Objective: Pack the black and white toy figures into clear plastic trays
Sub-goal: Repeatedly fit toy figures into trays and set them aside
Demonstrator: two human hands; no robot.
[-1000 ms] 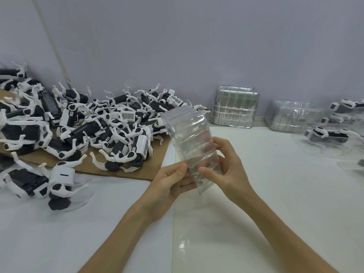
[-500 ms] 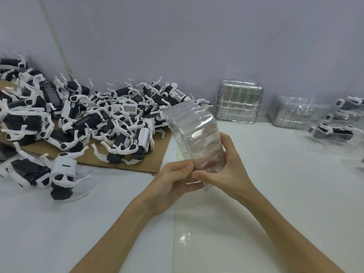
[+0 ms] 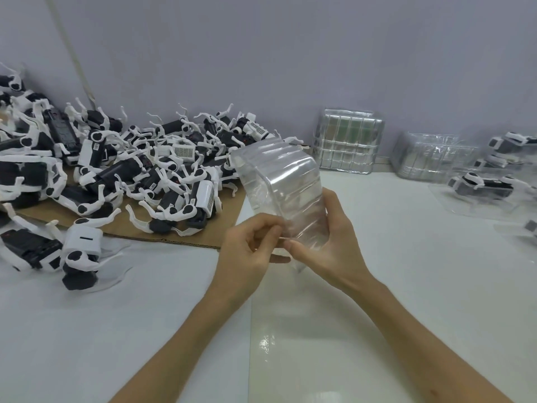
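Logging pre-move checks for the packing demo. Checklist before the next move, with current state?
1. Clear ribbed plastic tray held above white table: ok.
2. Right hand grip round tray's side: ok.
3. Left hand pinches tray's lower edge: ok.
4. One tray or nested stack: cannot tell.
5. Black and white toy figures piled on brown cardboard, left: ok.
6. Figure in tray: not ok, none yet.

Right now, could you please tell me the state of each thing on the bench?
Tray: empty, tilted, held in the air.
Left grip: pinches the tray's near edge.
Right grip: holds the tray's right side.
Toys: loose, piled on the cardboard.
Tray stacks: nested, at the back.
Packed toys: sitting in clear trays, far right.
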